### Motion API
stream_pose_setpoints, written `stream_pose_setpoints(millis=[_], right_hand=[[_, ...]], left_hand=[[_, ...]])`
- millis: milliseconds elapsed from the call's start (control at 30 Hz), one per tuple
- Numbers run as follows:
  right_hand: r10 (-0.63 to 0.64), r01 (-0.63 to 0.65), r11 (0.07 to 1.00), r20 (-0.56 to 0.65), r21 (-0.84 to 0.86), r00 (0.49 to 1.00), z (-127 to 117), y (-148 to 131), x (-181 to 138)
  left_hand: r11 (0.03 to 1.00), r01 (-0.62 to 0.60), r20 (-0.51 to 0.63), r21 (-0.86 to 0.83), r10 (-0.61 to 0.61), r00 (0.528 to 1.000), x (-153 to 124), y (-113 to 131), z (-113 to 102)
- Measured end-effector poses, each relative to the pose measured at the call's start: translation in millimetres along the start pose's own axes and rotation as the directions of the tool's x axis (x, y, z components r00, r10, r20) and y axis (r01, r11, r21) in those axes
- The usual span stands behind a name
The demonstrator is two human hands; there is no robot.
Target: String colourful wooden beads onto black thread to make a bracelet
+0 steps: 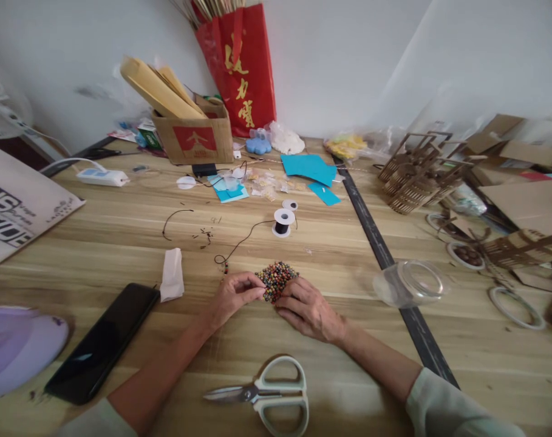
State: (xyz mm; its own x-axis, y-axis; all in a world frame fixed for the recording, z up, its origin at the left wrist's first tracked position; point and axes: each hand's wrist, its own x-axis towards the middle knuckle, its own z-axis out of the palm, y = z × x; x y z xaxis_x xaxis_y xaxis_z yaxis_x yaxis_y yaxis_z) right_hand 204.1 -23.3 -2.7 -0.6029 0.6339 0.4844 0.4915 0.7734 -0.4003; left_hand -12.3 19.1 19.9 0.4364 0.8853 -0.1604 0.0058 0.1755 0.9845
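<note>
Narrowed to a pinch, my left hand (pixel 234 295) touches the left edge of the multicoloured bead pile (pixel 278 279); my right hand (pixel 313 309) curls at its right. Whether either holds anything, I cannot tell. Scissors (pixel 254 393) lie nearest me; beyond the pile stand a spool of black cord (pixel 282 227), then a cardboard box (pixel 196 139) and red bag (pixel 246 67).

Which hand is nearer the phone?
The left hand, at the edge of the bead pile facing the phone; the right hand is on the pile's far side.

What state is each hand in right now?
Left hand: half-closed at the beads; grip cannot be told.
Right hand: curled against the beads; grip cannot be told.
</note>
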Motion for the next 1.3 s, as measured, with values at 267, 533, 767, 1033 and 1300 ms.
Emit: stream_pose_setpoints(millis=[267, 533, 767, 1033, 1300], right_hand=[[-0.015, 0.016, 0.999, 0.015, -0.045, 1.0, 0, -1, 1], [-0.02, 0.023, 0.997, 0.046, -0.067, 0.999, 2, 0, 1], [-0.019, 0.023, 0.998, 0.057, -0.066, 0.998, 3, 0, 1], [-0.002, 0.005, 0.998, 0.052, -0.057, 0.999, 4, -1, 0], [0.004, 0.0, 0.998, 0.057, -0.068, 0.998, 3, -1, 1]], left_hand=[[0.998, -0.051, -0.015, -0.021, 0.051, 0.999, 3, -12, -5], [0.996, -0.093, 0.027, 0.001, 0.093, 0.995, 2, -10, -5], [0.998, -0.067, 0.034, -0.004, 0.067, 0.997, 3, -14, -5], [0.998, -0.062, 0.019, -0.022, 0.063, 0.998, 3, -13, -4], [0.983, -0.146, 0.029, 0.107, 0.144, 0.989, -3, -13, 1]])
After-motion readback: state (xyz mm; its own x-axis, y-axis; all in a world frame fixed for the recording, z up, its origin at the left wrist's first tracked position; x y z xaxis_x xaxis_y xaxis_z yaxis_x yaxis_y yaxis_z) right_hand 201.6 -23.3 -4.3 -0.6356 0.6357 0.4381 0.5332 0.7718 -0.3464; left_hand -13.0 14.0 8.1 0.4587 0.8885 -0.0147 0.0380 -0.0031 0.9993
